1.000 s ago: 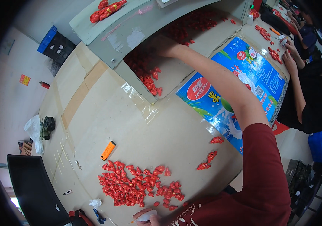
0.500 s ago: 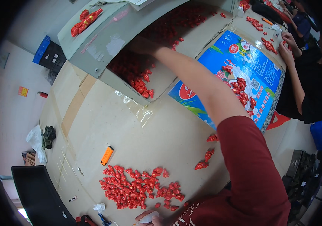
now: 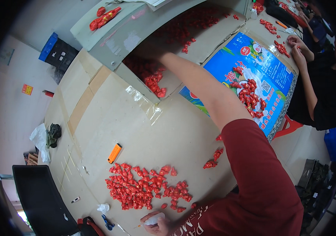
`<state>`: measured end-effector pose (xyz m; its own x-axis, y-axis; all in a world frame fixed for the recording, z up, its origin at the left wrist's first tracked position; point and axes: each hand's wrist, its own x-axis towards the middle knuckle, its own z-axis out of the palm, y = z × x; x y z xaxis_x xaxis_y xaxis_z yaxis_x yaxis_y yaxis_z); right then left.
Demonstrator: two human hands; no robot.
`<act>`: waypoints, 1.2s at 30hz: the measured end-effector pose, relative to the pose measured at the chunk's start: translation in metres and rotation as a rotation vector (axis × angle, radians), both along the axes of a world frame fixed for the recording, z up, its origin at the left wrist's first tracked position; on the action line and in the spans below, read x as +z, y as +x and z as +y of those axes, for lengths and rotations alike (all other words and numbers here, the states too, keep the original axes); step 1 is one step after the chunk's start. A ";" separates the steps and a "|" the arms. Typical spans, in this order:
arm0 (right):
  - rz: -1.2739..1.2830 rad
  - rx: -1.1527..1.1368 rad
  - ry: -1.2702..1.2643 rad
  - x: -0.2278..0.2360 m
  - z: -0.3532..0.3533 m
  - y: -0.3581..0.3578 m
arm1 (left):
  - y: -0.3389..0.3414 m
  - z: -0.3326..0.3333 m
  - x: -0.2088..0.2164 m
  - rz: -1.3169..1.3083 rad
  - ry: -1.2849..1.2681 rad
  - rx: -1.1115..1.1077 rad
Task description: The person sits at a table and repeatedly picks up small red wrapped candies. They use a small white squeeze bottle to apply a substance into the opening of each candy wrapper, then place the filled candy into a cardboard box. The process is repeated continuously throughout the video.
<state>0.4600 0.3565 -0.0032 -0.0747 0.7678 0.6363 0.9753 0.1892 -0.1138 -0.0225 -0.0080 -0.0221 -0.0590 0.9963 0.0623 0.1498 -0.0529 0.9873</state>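
Note:
At the bottom edge, my left hand (image 3: 155, 225) is closed around a small translucent white squeeze bottle (image 3: 154, 219) with a thin tip pointing left. My right forearm (image 3: 199, 80) stretches forward into a grey-green open-fronted box (image 3: 109, 59). The right hand is lost in the dark inside, among small glossy red pieces (image 3: 153, 83), and its fingers are hidden. Ahead of my left hand, a large pile of similar red pieces (image 3: 136, 188) is spread on the table. A few more red pieces (image 3: 213, 158) lie near my right sleeve.
An orange lighter-shaped object (image 3: 114, 153) lies beyond the pile. Right of the box, a blue printed cardboard sheet (image 3: 231, 55) bears more red pieces. Another person's hands (image 3: 299, 49) work at the far right. A black chair back (image 3: 38, 200) stands at lower left.
The view has shifted slightly, so the table and box sit a little differently in the picture. My left hand with the bottle shows more fully. My right arm still reaches into the box.

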 end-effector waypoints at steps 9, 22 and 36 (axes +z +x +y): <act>0.287 -0.025 -0.033 -0.028 -0.007 0.000 | 0.015 0.002 0.017 -0.051 -0.042 -0.069; 0.404 -0.272 -0.332 -0.034 -0.038 -0.015 | 0.018 0.002 0.015 -0.101 -0.035 -0.065; 0.523 0.022 -0.238 -0.018 0.104 -0.016 | 0.010 0.006 0.003 0.164 0.014 0.031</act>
